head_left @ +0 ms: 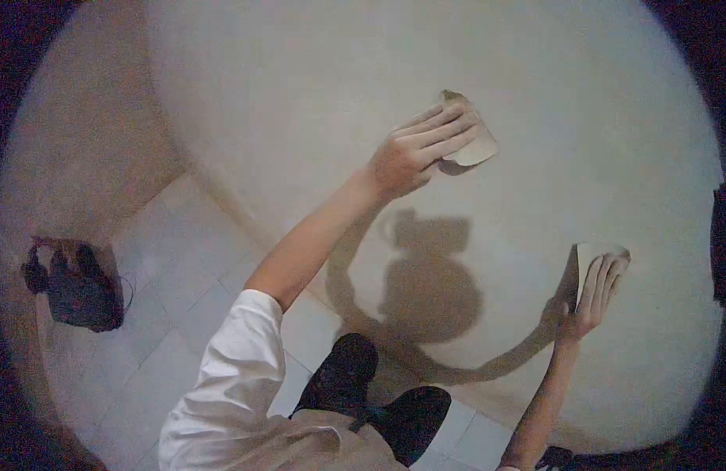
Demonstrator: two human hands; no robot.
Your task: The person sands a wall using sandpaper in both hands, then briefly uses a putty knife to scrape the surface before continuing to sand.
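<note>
Against the pale wall (567,141), my left hand (422,149) presses a sheet of sandpaper (479,147) with its fingers laid together over it. The sheet's edges curl away from the wall, and whitish dust coats the fingers. Lower and to the right, my right hand (597,294) holds a second sheet of sandpaper (586,256) to the same wall. Its fingers point upward across that sheet, which sticks out to their left. The undersides of both sheets are hidden.
A dark bag (84,294) stands on the tiled floor (174,267) at the left, near another wall (80,141). My bent knees (347,369) are close to the wall's base. A dark object (722,243) shows at the right edge. Shadows of my head and arms fall on the wall.
</note>
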